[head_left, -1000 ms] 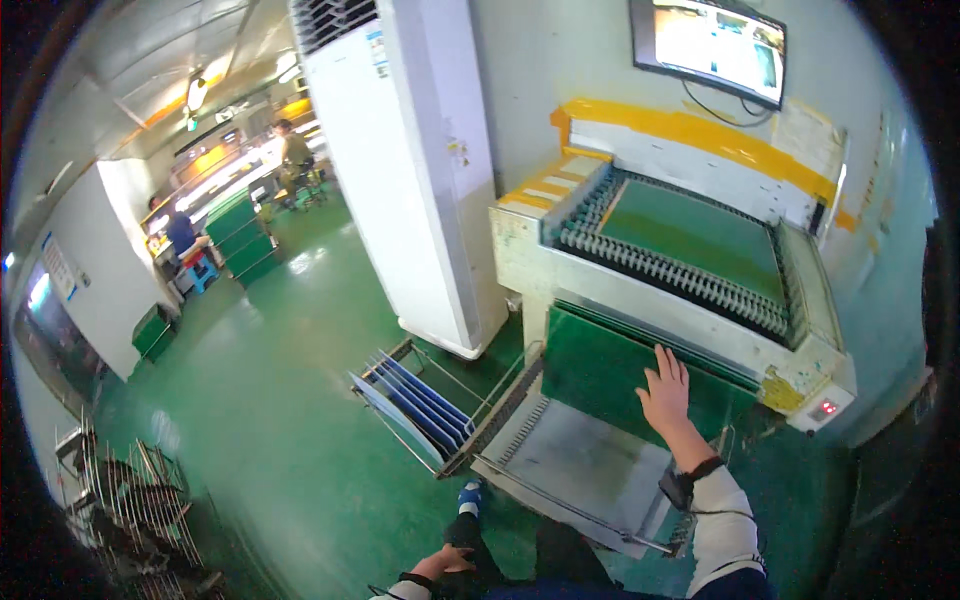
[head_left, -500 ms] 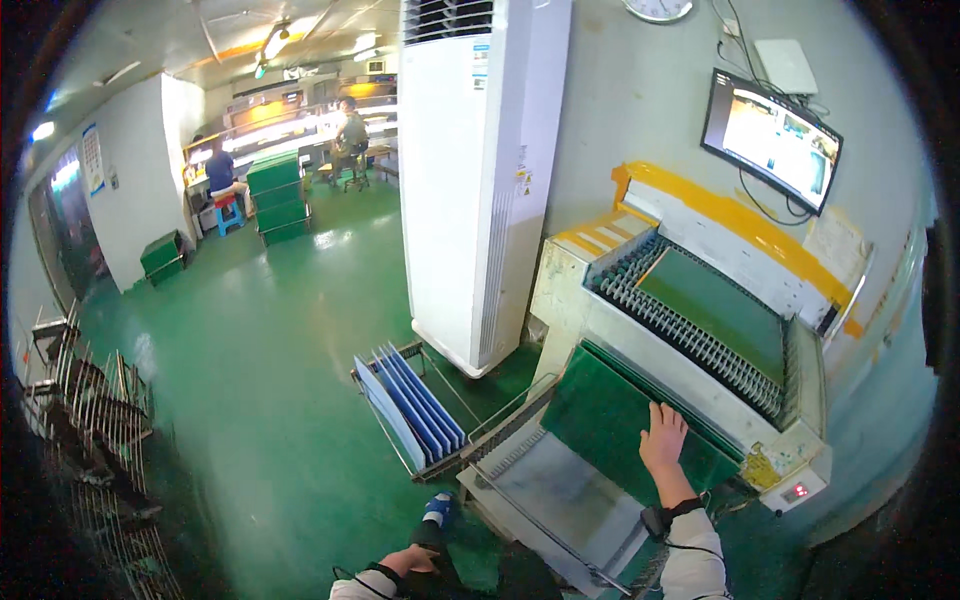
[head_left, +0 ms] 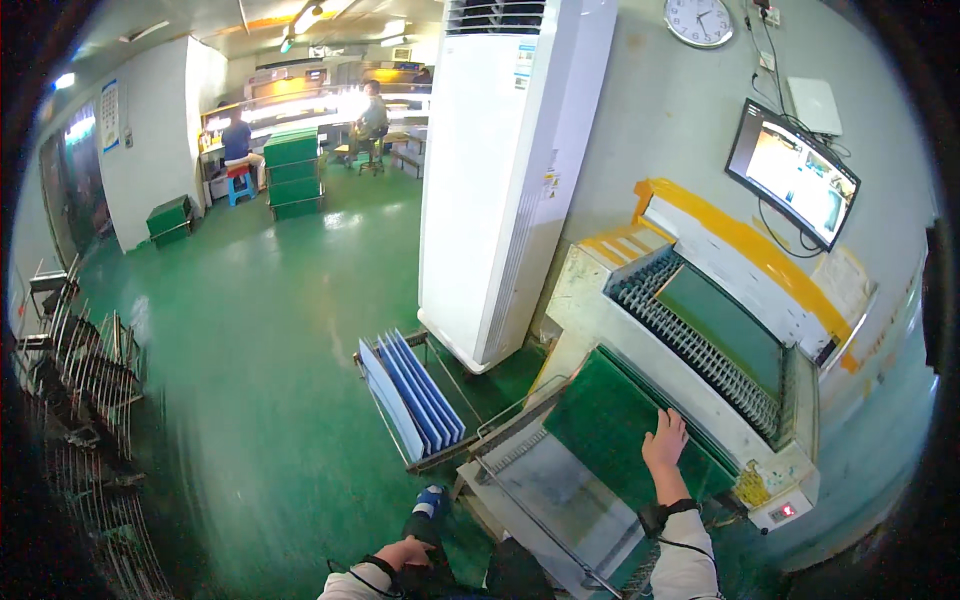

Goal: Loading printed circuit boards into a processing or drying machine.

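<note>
My right hand [head_left: 667,448] lies on the face of a large green panel [head_left: 600,405], fingers spread and tips near its upper edge. That panel leans at the front of several similar ones, in a metal rack [head_left: 545,545] with a grey base, against a pale machine [head_left: 575,290]. Lower and further left, my left hand [head_left: 405,552] rests by my leg, holding nothing that I can see; its fingers are partly hidden. Another green panel [head_left: 725,315] lies on the rollers on top of the machine.
A wire rack with several blue panels [head_left: 405,400] stands on the green floor beside a tall white air conditioner [head_left: 480,200]. Metal racks [head_left: 90,370] line the left side. A screen [head_left: 793,172] and clock [head_left: 698,20] hang on the wall. Two people sit at far benches.
My view has shifted, so the air conditioner, machine and screen sit further right in it. My right hand remains on the green panel and my left hand stays by my leg.
</note>
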A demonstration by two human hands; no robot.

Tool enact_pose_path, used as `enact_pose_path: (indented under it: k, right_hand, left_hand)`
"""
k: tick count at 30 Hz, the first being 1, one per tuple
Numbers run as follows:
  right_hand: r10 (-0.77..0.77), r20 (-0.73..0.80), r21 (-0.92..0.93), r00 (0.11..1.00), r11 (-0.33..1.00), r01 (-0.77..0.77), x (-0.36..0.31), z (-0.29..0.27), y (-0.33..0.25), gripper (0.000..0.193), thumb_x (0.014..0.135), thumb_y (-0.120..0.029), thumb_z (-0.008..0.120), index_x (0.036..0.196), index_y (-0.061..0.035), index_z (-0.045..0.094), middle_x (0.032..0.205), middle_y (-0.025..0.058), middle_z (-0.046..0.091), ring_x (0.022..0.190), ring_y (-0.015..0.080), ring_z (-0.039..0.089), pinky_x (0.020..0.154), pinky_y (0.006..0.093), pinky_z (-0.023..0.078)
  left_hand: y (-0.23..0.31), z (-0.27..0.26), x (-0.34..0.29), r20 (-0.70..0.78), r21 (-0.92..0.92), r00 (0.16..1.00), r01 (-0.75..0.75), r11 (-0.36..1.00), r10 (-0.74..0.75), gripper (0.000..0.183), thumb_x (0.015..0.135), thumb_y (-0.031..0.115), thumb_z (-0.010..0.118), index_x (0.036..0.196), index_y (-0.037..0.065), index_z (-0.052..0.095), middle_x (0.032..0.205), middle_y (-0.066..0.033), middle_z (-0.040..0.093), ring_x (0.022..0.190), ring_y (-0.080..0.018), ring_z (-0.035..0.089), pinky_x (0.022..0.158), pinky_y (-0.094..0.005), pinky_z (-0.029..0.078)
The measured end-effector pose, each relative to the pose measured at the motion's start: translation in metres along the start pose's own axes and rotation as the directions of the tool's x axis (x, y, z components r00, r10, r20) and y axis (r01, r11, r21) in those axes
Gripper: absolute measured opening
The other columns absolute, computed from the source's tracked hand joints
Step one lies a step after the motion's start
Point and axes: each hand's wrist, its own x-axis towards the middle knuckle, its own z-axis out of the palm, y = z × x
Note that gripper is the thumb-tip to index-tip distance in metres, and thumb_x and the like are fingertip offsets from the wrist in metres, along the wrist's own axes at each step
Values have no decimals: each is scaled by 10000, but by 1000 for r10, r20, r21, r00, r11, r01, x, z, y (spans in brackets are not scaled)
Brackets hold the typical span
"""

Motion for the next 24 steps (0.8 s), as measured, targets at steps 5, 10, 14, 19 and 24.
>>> enact_pose_path:
  k: [5, 10, 14, 19, 24]
  right_hand:
    - [46, 5, -22, 999, 999, -46, 2, 1, 8, 463, 683, -108, 697, 1099, -83, 495, 1159, 104, 450, 1115, 295, 423, 917, 467, 346]
    - [4, -40, 80, 999, 997, -1, 13, -1, 12, 306, 648, -69, 691, 882, -77, 494, 953, 121, 492, 958, 343, 480, 785, 455, 405]
    - [-14, 76, -65, 997, 998, 19, 24, 28, 36, 296, 671, -143, 698, 908, -64, 540, 925, 140, 583, 906, 333, 552, 763, 443, 441]
    - [235, 435, -179, 869, 969, -173, 52, 12, 2, 463, 694, -235, 712, 1067, -2, 570, 1126, 201, 575, 1045, 335, 552, 850, 428, 451]
    - [186, 435, -195, 881, 975, -110, 52, 21, 34, 486, 668, -273, 740, 1031, 21, 602, 1030, 214, 610, 980, 360, 580, 838, 434, 466]
  left_hand:
    - [21, -13, -21, 63, -200, 996, -56, 978, 70, 764, 712, 588, 578, 1382, 331, 316, 1411, -211, 284, 1244, -438, 344, 1007, -522, 325]
    - [26, -24, -42, -34, -307, 980, -196, 931, 196, 716, 726, 560, 576, 1363, 315, 361, 1382, -202, 341, 1235, -429, 361, 1010, -504, 330]
    - [2, 9, 5, -47, -171, 997, -72, 983, 65, 696, 716, 513, 621, 1345, 319, 392, 1393, -203, 315, 1236, -406, 374, 1002, -467, 355]
    - [58, -57, -98, -58, -175, 988, 131, 976, -143, 704, 684, 511, 668, 1324, 374, 408, 1420, -191, 259, 1229, -404, 386, 990, -453, 375]
    - [46, -41, -84, -37, -161, 979, 194, 968, -202, 685, 705, 487, 668, 1327, 372, 404, 1435, -195, 234, 1226, -413, 387, 1002, -444, 368]
